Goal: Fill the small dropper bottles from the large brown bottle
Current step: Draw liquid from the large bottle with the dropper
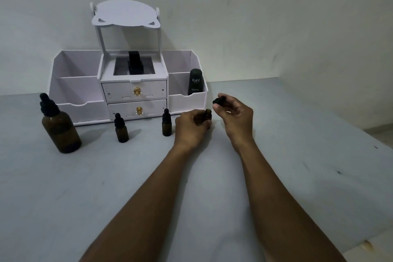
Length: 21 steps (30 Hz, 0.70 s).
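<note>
Here the left hand (191, 126) grips an uncapped small amber glass dropper bottle (208, 114); the right hand (234, 112) pinches its black dropper cap (219, 100). Contents unclear.

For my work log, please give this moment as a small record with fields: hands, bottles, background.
left hand: grips small uncapped brown glass bottle on the grey table
right hand: holds black dropper cap above it
large brown glass bottle: far left, capped
other small capped dropper bottles: two, standing
white drawer organiser: behind, holds a dark tube
</note>
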### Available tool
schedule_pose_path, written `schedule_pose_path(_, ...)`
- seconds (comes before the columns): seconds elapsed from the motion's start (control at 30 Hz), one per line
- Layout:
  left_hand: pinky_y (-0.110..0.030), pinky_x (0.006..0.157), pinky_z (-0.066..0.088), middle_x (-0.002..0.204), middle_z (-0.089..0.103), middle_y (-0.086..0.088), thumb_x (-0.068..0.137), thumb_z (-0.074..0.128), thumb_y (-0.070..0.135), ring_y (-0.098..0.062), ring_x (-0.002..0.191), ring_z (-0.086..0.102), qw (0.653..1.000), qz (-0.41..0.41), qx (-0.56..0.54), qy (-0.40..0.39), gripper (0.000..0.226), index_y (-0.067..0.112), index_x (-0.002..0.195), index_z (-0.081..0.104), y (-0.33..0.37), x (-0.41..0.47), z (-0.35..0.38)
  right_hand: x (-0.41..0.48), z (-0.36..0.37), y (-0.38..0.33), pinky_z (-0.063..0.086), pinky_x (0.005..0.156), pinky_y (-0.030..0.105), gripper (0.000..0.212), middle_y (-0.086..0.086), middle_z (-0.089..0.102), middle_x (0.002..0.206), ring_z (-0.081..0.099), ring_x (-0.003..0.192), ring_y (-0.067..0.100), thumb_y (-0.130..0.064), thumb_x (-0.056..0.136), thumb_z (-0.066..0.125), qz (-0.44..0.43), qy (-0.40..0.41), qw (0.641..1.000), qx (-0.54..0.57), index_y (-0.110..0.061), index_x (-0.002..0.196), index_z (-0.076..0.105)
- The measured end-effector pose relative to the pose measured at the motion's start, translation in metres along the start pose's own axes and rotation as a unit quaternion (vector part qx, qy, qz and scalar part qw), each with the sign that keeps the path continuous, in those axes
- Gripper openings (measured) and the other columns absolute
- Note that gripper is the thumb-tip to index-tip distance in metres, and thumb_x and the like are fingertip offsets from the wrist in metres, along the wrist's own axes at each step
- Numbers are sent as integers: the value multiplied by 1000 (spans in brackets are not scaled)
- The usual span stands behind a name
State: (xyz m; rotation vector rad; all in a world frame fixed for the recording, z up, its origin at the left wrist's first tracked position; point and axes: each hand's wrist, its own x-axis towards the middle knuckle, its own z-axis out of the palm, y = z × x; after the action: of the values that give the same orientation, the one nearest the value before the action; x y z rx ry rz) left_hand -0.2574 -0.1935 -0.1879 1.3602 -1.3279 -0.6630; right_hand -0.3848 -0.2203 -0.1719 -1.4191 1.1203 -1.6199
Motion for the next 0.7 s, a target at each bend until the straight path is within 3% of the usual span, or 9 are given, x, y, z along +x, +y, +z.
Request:
schedule_pose_path(0.2, -29, 93, 58, 100, 78, 7, 84, 73, 12, 1, 92, 72, 1000, 19, 7, -3, 26, 20, 109, 78, 0, -3, 1, -3, 8, 6, 57, 80, 20, 34, 3, 76, 106, 71, 94, 14, -10, 80, 79, -31, -50, 991, -117, -13, 114, 74)
schedule_pose_path(0.3, -30, 91, 59, 99, 78, 7, 85, 73, 13, 1, 91, 72, 1000, 22, 8, -6, 26, 20, 109, 78, -2, -2, 1, -4, 8, 9, 53, 75, 13, 34, 2, 75, 106, 70, 90, 12, -12, 80, 81, -34, -51, 989, -138, -12, 114, 74)
schedule_pose_path(0.47, -24, 86, 59, 95, 78, 7, 86, 72, 11, 1, 86, 72, 1000, 17, 8, -7, 21, 19, 104, 79, 0, -3, 0, -6, 9, 6, 53, 75, 18, 39, -2, 73, 110, 67, 93, 10, -21, 80, 82, -52, -37, 987, -148, -18, 118, 71)
schedule_pose_path(0.57, -13, 84, 53, 101, 75, 7, 88, 71, 8, 3, 86, 68, 1000, 16, 6, -13, 24, 16, 110, 77, 3, -3, -1, -8, 10, 3, 54, 79, 18, 36, -2, 74, 112, 69, 99, 8, -12, 85, 74, -82, -42, 986, -137, -18, 120, 70)
schedule_pose_path(0.7, -21, 92, 53, 106, 76, 1, 87, 72, 6, -6, 93, 70, 1000, 13, 11, -17, 27, 13, 113, 76, 3, -2, -2, -6, 13, 3, 50, 72, 11, 28, 1, 77, 102, 70, 90, 8, -7, 84, 74, -82, -25, 986, -145, -14, 111, 75)
